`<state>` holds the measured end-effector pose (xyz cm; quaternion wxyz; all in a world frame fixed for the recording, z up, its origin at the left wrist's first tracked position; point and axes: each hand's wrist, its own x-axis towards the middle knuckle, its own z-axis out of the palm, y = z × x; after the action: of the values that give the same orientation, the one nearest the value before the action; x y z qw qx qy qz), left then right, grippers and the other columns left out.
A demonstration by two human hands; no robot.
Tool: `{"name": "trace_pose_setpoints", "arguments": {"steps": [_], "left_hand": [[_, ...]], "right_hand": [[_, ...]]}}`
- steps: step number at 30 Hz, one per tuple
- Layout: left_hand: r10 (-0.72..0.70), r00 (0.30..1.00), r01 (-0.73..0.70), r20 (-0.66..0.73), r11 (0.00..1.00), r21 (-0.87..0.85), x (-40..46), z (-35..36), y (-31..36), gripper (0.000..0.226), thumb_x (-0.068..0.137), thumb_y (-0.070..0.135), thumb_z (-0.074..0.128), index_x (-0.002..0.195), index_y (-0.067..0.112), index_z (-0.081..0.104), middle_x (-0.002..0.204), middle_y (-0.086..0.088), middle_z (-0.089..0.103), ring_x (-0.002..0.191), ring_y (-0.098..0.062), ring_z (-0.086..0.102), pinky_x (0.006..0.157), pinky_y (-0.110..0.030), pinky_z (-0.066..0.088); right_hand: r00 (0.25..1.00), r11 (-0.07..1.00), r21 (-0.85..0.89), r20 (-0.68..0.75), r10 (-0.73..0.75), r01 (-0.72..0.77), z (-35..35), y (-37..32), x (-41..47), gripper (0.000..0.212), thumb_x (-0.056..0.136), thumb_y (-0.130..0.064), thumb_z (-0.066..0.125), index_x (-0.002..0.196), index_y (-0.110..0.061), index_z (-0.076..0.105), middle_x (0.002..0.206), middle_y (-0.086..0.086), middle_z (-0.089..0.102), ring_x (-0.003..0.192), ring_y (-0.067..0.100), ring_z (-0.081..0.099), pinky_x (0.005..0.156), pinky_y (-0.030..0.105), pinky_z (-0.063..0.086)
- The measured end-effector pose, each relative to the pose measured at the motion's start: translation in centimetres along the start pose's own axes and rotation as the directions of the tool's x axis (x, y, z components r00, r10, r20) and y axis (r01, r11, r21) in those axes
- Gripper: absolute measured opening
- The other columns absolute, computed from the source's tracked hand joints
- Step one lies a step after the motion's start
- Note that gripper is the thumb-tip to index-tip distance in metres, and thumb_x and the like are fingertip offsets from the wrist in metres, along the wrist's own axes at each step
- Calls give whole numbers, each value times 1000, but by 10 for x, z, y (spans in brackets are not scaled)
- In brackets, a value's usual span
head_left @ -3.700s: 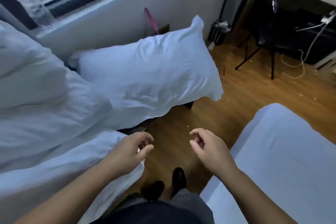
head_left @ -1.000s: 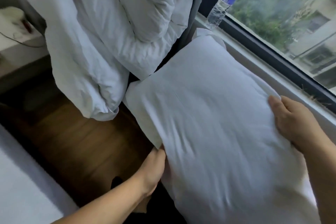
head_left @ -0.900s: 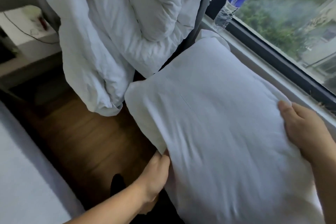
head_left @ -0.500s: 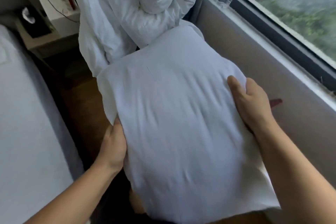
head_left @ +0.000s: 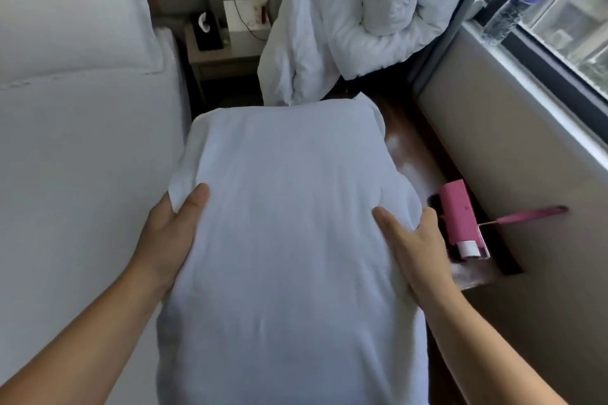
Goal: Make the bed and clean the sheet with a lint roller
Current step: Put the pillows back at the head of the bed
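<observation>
Between the bed [head_left: 82, 148] and the window wall, both hands gripped a white pillow [head_left: 289, 240], left hand [head_left: 167, 237] on its left edge, right hand [head_left: 411, 240] on its right. It looked mid-carry; next it likely needed setting at the bed's head. A pink lint roller [head_left: 460, 220] lay on the floor nearby.

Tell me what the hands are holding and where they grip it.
Both hands hold the white pillow: left hand on its left edge, right hand on its right edge.

The single head camera looks steeply down and forward, close over a held pillow [head_left: 289, 240], perhaps tilted slightly.
</observation>
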<state>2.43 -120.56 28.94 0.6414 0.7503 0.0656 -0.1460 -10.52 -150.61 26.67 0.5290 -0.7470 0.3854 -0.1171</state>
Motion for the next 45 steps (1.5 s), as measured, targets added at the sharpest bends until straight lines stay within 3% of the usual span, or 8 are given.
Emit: {"name": "trace_pose_setpoints", "arguments": {"steps": [3,5,16,24,30,36,39,45], "left_hand": [[-13,1000,13,-18,1000,7,-45,-40,-36,24,87,61,60,107,49,66,107,24,71,97,2,67,87,-28,49],[-25,1000,25,-14,1000,11,-78,-66,-59,23,87,59,60,107,48,66,107,23,71,96,3,66,87,-28,49],[1,995,-2,-105,1000,-6,-243,-168,-120,32,79,67,60,106,52,66,104,25,71,95,3,66,87,-29,50],[-28,963,26,-269,1000,-10,-375,-225,-185,24,89,54,63,111,44,66,106,27,70,98,5,65,88,-28,49],[-43,941,48,-335,999,5,-455,-293,-216,30,89,55,62,114,40,66,104,27,70,99,7,62,90,-28,47],[-31,921,-2,-388,996,-85,-516,-402,-250,45,82,62,65,120,36,66,110,20,71,105,-8,66,96,-38,51],[-17,906,-27,-423,995,-98,-552,-483,-272,37,81,63,64,112,44,67,107,20,72,97,0,68,85,-32,52],[-61,815,-33,-576,988,-152,-614,-634,-309,10,91,44,65,101,42,66,99,26,71,93,9,64,81,-22,49]], "right_hand": [[996,994,-79,52,-77,81,9,13,-51,80,67,-72,72,135,-43,40,117,-40,56,101,-17,55,85,19,43],[989,983,-131,88,-115,126,14,26,-93,85,75,-69,68,147,-42,30,134,-34,41,115,-13,43,97,21,34],[956,955,-179,221,-194,236,7,43,-258,41,84,-62,64,121,-48,55,104,-40,60,98,-22,53,76,11,38],[914,947,-161,348,-208,276,17,97,-369,71,75,-78,59,134,-42,49,134,-16,58,123,12,55,104,44,46],[894,922,-197,376,-244,334,36,110,-464,74,76,-76,51,138,-36,48,125,-23,54,113,5,52,98,34,44],[867,888,-202,388,-314,412,104,100,-564,71,78,-78,51,137,-39,45,133,-20,50,120,6,48,91,27,37],[852,880,-198,410,-326,432,162,100,-631,67,79,-77,52,135,-43,45,136,-18,50,117,3,44,89,29,37],[787,862,-178,525,-325,475,281,76,-754,60,76,-81,50,126,-49,46,101,-41,51,96,-4,52,81,22,40]]}}
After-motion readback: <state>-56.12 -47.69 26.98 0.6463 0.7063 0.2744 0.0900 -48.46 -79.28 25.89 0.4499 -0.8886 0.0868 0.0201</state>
